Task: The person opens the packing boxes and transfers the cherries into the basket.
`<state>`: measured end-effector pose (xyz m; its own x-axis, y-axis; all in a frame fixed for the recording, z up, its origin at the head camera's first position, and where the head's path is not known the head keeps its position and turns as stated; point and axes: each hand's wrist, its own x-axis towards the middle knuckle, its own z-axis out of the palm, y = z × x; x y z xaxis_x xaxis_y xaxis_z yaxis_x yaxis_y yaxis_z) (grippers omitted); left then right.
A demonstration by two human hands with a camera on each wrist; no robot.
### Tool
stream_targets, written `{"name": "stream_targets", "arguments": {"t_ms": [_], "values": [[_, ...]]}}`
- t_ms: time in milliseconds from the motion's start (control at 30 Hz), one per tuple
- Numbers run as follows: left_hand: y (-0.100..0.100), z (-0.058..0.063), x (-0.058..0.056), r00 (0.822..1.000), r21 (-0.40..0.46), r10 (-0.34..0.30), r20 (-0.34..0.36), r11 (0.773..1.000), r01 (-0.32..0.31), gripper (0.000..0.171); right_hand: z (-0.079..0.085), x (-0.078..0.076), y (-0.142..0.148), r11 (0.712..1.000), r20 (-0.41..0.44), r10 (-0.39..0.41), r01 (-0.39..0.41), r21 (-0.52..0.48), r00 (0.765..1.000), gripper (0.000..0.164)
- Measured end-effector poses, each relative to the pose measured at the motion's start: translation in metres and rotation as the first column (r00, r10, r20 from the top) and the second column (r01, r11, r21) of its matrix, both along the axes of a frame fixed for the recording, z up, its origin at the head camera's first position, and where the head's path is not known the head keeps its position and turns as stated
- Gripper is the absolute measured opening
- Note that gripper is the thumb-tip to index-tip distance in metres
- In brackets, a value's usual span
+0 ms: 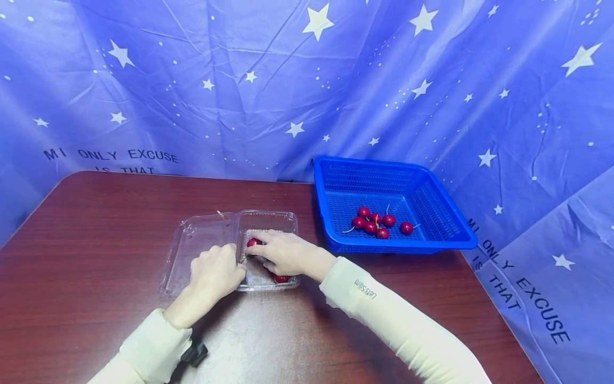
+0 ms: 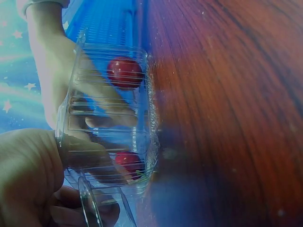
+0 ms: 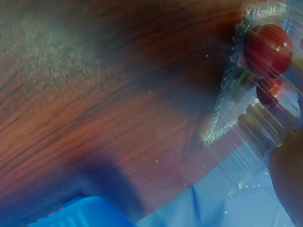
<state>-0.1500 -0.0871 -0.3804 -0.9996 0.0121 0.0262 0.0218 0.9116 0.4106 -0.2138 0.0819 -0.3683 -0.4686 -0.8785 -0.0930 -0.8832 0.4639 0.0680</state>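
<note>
A clear plastic clamshell box (image 1: pixel 266 214) lies on the table with its lid (image 1: pixel 203 226) folded out to the left. My left hand (image 1: pixel 217 271) grips the box's near edge by the hinge, thumb on one side and curled fingers on the other. Inside the box is my right hand (image 1: pixel 288 252), with its fingers beside a red cherry (image 1: pixel 254 242). In the left wrist view, its thumb lies apart from that cherry (image 2: pixel 129 162). A second cherry (image 1: pixel 281 278) rests in the near right corner. The right wrist view shows two cherries (image 3: pixel 269 51) through the ribbed wall.
A blue perforated basket (image 1: pixel 326 213) stands to the right of the box. Several cherries with stems (image 1: pixel 370 226) lie in it. The reddish-brown wooden table (image 1: pixel 96 240) ends at a blue star-patterned curtain (image 1: pixel 268 96) behind and to the right.
</note>
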Motion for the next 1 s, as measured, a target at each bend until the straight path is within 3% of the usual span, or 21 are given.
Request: {"name": "stream_targets", "arguments": {"t_ms": [200,333,567,733,1000], "values": [[0.000,0.000,0.000,1.000,0.000,-0.002,0.006,1.000,0.002,0.018,-0.001,0.001,-0.004,1.000,-0.011,-0.009,0.009,0.001,1.000,0.030],[0.000,-0.001,-0.001,1.000,-0.001,-0.008,0.010,1.000,0.008,0.017,-0.001,0.001,-0.005,1.000,-0.060,0.005,-0.003,0.030,0.998,0.032],[0.000,0.000,-0.001,1.000,-0.001,-0.008,0.009,1.000,0.008,0.015,-0.001,0.002,-0.007,0.996,-0.115,0.013,-0.003,0.086,0.993,0.020],[-0.001,-0.001,-0.001,1.000,0.000,-0.003,0.009,1.000,0.003,0.015,-0.003,0.001,-0.010,0.994,-0.123,0.018,-0.005,0.105,0.992,0.025],[0.000,0.000,-0.001,1.000,-0.007,-0.004,0.016,1.000,0.005,0.017,-0.007,0.001,-0.011,0.999,-0.101,0.034,-0.030,0.042,0.994,0.018]]}}
